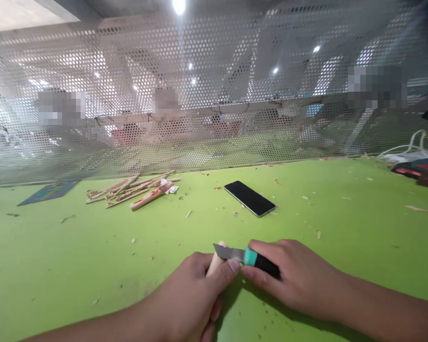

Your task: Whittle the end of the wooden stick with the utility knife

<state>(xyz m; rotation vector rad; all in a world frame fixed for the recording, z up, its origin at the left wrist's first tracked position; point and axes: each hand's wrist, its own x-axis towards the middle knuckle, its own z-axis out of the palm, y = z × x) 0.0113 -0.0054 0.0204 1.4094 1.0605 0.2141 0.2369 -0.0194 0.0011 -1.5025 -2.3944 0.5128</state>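
Observation:
My left hand [194, 297] is closed around a pale wooden stick [214, 264], whose tip pokes out above the fist. My right hand [292, 278] grips a knife [248, 256] with a black handle, a teal collar and a short grey blade. The blade lies across the stick's tip, and my left thumb presses on the blade's back. Both hands rest low over the green table [92, 266], near its front edge.
A pile of whittled sticks and shavings [135, 189] lies at the back left, beside a dark flat card [50, 191]. A black phone [249, 198] lies face up in the middle. Cables and a red-black tool [417, 164] sit at the far right. A perforated metal screen [214, 95] walls the back edge.

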